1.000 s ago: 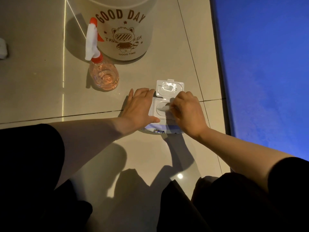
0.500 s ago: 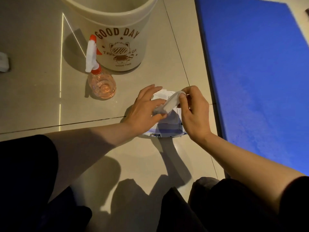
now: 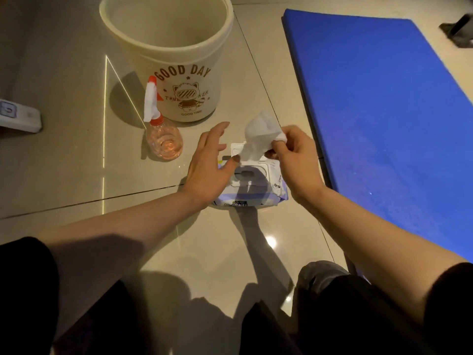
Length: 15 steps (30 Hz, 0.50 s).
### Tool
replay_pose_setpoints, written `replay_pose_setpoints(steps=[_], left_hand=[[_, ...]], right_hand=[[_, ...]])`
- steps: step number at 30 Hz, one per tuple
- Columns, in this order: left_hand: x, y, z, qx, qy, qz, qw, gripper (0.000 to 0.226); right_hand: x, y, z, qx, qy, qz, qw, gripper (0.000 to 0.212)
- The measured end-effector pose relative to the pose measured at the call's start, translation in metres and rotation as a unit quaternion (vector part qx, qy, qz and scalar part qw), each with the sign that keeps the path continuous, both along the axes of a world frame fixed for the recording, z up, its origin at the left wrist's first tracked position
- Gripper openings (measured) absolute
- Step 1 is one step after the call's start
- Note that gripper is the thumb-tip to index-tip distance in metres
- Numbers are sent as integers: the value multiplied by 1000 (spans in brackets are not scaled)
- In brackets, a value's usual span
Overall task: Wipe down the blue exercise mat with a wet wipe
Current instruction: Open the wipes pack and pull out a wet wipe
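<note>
right hand [image 3: 294, 160] fingers pinch crumpled white wet wipe [image 3: 258, 135]; left hand [image 3: 208, 165], fingers spread, should brace soft white-and-purple wipe pack [image 3: 256, 185] until the sheet clears.

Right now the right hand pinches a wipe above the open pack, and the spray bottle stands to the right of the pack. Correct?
Not quite. The head view shows the spray bottle left of the pack, not right. The right hand does pinch the wipe above it.

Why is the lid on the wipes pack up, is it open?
Open. The lid is flipped back behind the wipes pack's dispensing hole, and the right hand pinches a wipe.
</note>
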State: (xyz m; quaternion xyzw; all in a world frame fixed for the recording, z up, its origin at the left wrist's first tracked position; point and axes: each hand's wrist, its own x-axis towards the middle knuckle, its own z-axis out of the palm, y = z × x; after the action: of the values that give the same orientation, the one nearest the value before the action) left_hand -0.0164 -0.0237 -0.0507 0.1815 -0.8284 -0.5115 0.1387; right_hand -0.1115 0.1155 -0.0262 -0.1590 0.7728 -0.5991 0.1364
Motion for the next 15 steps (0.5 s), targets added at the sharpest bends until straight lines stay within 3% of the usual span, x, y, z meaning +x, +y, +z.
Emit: replay_pose_setpoints(steps=[2,6,10,13,15], left_hand=[[4,3,-3,-10,-1,-34,999,57],[3,15,-14,-35,-32,-141,989,54],[-7,16,-18,-66,-62,-90,992,49],[-18,2,-22,-162,-67,-26,984,10],[-25,-10,-26,-187,-92,-1,978,5]], right_hand=[[1,3,3,7,-15,24,1000,27],[16,9,-11,-8,-172,45,984,27],[20,9,-12,-45,-250,126,959,32],[13,4,-16,19,-224,144,964,34],[2,1,-26,100,-126,104,982,29]])
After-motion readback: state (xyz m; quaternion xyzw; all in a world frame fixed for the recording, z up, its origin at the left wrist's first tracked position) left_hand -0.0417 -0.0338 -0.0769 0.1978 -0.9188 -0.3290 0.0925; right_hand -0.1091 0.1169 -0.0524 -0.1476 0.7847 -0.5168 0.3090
